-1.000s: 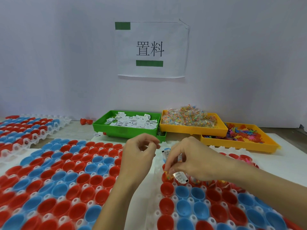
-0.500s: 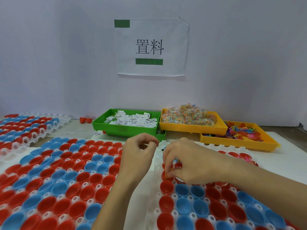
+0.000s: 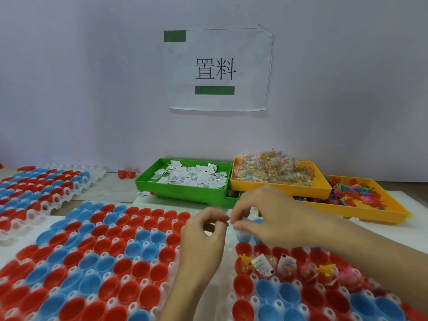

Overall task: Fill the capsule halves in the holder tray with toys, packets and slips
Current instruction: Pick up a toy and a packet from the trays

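The white holder tray [image 3: 229, 242] at the right carries red and blue capsule halves. One row of halves across its middle holds a yellow toy [image 3: 246, 259], a printed slip [image 3: 261, 265] and clear packets [image 3: 287, 266]. My right hand [image 3: 271, 218] hovers over a blue half [image 3: 243, 235] in the row beyond, thumb and forefinger pinched on something small and pale; blur hides what. My left hand [image 3: 203, 232] hangs beside it with curled fingers, its fingertips almost touching the right hand's. I cannot see whether it holds anything.
Behind the hands stand a green bin of slips [image 3: 162, 186], a yellow bin of packets [image 3: 278, 189] and a yellow bin of coloured toys [image 3: 370, 212]. A second tray of bare halves [image 3: 92, 251] lies left, a third [image 3: 41, 186] far left. Two loose red halves [image 3: 126, 174] sit near the wall.
My right hand moved from the filled row to the row farther away, leaving a slip and toys showing in the halves. My left hand hardly shifted.
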